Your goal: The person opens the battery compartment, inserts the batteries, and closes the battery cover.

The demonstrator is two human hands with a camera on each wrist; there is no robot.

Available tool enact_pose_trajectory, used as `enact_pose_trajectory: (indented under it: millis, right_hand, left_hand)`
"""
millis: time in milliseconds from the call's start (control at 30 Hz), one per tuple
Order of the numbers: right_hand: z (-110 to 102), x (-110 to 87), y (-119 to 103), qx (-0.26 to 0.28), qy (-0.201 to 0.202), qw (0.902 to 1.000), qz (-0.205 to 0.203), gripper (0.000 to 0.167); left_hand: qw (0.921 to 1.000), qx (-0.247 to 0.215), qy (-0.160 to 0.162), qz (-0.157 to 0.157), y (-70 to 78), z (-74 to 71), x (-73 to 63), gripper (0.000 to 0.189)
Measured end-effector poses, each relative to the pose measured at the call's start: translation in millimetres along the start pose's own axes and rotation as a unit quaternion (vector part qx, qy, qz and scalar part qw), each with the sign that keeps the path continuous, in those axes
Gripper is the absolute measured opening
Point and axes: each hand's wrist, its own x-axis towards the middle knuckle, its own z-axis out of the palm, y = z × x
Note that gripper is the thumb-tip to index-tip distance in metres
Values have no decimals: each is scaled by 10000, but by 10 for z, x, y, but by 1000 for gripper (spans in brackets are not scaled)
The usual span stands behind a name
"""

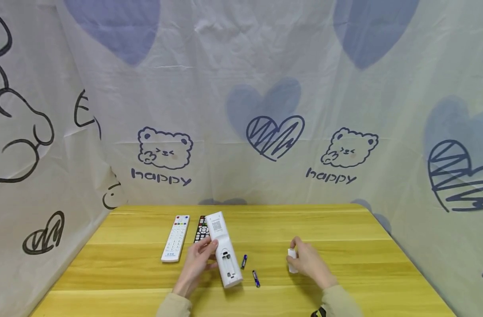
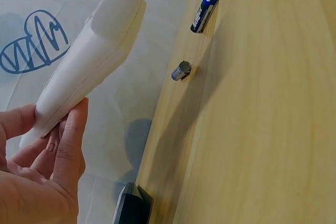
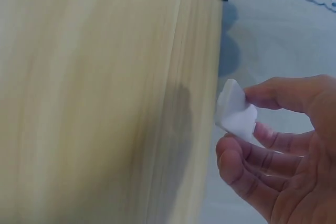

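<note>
My left hand [image 1: 198, 259] grips a white remote control [image 1: 221, 240] by its side, raised over the table with its back facing up. The battery compartment [image 1: 228, 265] in its lower half is uncovered and holds no batteries. In the left wrist view the same remote [image 2: 89, 61] slants upward between thumb and fingers. At the right, my right hand [image 1: 310, 263] pinches a small white battery cover [image 1: 292, 260] between thumb and fingers. The right wrist view shows this cover [image 3: 236, 109] held above the table. Two blue batteries, one upper [image 1: 244, 261] and one lower [image 1: 256, 278], lie between the hands.
Left of the left hand, a second white remote [image 1: 176, 238] lies with its buttons up. A black remote [image 1: 202, 229] lies partly hidden behind the held one. The wooden table [image 1: 118, 264] ends at a patterned cloth [image 1: 217, 176] behind it.
</note>
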Motion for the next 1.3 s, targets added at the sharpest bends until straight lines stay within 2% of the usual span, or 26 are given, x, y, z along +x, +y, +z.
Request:
enact_pose_trajectory:
  millis: [333,667,833,933,1100,1200,1300]
  right_hand:
    - [-161,61,295,-692,-267,9970,233,22]
    - [-176,73,358,-774,-758,9914,729,19]
    - [-201,97,272,-980,-641,9895,843,33]
    - [-187,106,162,-1169,-451,9898,679,40]
    - [-28,132,-51,-1435,-272,9890,245,34]
    - [84,155,-182,-1431,-374,9889,124,34]
    - [168,177,-287,-1196,-604,9910,61,37]
  left_hand:
    - [9999,-102,27,-60,-9,-9,12,45]
    - [9998,-152,54,-120,-27,-27,7,45]
    - [9998,-126,76,-111,-25,-34,21,48]
    - [9998,-115,96,-89,-28,-39,24,50]
    - [9998,-85,113,-116,-39,-44,22,50]
    - [9998,-76,105,-133,-40,-45,12,51]
    - [9999,-72,80,-124,-30,-41,4,52]
